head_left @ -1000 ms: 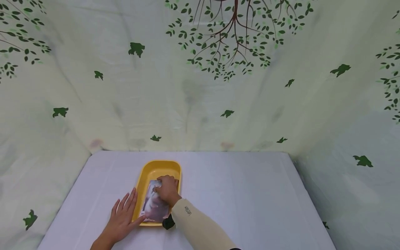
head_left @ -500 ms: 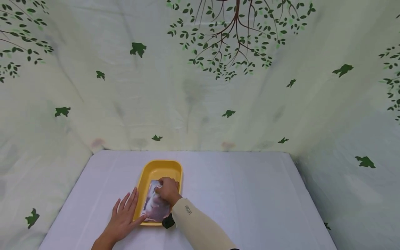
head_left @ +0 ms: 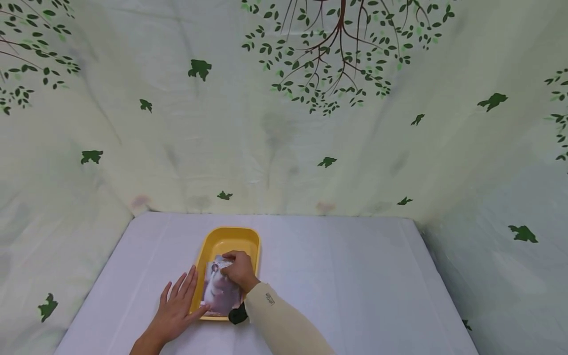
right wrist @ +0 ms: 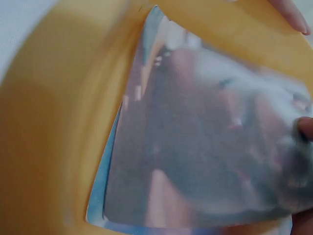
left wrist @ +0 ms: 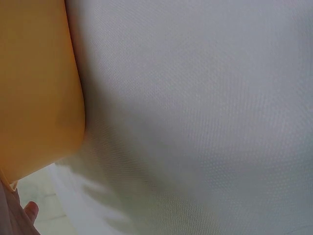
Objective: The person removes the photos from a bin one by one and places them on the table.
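Note:
A yellow tray (head_left: 228, 234) lies on the white table, with glossy printed pictures inside its nearer part. The top picture (head_left: 217, 291) shows a pale figure on a purplish-grey ground. My right hand (head_left: 241, 270) pinches its far right part, and the thumb (right wrist: 306, 128) presses on the print in the right wrist view. Beneath it, a second sheet (right wrist: 101, 188) shows a blue edge. My left hand (head_left: 175, 308) rests along the tray's left side with fingers straight and spread, its thumb over the near left corner. In the left wrist view, the tray's yellow wall (left wrist: 39, 88) fills the left side.
A white cloth (head_left: 337, 286) covers the table. Behind it and at both sides hangs a pale curtain (head_left: 275, 148) printed with branches and green leaves. A black object (head_left: 238, 314) sits under the right wrist, overlapping the tray's near edge.
The top picture has shifted slightly under my right hand, and its far left corner now sits apart from the sheet below. My left hand stays at the tray's side.

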### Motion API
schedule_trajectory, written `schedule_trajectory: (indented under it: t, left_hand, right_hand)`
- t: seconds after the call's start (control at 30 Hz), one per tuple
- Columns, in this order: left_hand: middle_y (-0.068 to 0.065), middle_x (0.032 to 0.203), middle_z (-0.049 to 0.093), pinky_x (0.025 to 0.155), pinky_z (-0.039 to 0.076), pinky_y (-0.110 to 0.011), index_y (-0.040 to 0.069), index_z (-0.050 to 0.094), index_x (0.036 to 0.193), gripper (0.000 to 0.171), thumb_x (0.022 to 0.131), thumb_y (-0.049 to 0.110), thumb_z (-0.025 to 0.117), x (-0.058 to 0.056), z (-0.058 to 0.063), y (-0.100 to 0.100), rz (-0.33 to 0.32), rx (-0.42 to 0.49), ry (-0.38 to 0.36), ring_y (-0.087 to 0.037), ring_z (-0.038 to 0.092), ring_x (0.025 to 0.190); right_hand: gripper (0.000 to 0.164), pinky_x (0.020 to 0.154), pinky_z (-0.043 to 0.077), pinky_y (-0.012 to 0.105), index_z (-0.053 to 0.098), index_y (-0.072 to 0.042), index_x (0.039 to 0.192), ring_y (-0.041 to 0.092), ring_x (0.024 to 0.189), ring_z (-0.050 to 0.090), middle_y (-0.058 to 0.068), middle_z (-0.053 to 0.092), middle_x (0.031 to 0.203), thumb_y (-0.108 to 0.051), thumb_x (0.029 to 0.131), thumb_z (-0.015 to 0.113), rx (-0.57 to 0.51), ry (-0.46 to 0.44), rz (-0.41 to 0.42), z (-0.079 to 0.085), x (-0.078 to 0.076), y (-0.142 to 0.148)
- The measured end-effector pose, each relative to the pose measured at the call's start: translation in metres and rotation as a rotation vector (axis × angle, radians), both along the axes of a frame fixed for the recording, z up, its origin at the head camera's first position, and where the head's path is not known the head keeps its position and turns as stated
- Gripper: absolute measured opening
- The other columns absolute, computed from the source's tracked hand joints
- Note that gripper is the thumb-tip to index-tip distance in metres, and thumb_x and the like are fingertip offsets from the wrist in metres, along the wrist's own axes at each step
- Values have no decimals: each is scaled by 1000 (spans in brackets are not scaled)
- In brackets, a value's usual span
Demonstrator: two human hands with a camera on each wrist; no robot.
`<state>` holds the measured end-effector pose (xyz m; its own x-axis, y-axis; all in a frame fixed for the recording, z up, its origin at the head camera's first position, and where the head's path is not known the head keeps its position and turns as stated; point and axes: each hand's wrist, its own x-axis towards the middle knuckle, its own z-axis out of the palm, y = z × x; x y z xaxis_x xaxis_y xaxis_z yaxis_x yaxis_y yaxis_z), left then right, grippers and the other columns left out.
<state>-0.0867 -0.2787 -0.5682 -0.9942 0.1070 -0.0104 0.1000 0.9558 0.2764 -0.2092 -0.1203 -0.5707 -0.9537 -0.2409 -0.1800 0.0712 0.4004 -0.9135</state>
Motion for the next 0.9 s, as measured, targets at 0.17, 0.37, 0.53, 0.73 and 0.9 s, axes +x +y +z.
schedule_trajectory:
  t: [0.17,0.37,0.53,0.73,0.9]
  left_hand:
    - [-12,159,15,107,9,-66,-2,23,150,92,88,56,57,1,-1,1,-5,-15,32,-40,17,139]
    - [-15,158,19,107,8,-66,-3,23,150,92,88,56,57,1,2,1,0,-13,0,-40,16,140]
    - [-17,157,20,108,9,-65,-5,26,149,91,89,56,55,0,3,1,-9,-12,-8,-40,17,140]
    - [-17,157,21,107,12,-65,-6,25,149,89,90,54,56,0,2,-1,-22,3,5,-39,19,139]
    - [-16,158,21,106,14,-63,-6,25,149,88,90,52,57,1,2,-3,-45,28,47,-39,21,138]
  right_hand:
    - [21,54,49,22,76,-10,86,6,69,57,-5,70,87,5,72,77,-79,-10,-16,2,3,1]
    - [15,56,48,22,75,-11,84,5,67,56,-6,68,86,2,76,76,-79,18,-1,4,6,2]
    - [13,68,50,22,74,-12,87,4,77,56,-9,66,85,-2,78,75,-69,71,5,9,5,7]
    - [12,72,53,26,74,-14,93,8,81,57,-8,65,89,-9,82,75,-123,65,-47,26,-7,18]
    - [15,74,52,28,74,-13,96,12,88,59,-2,68,99,-8,82,75,-207,140,-84,44,-24,35]
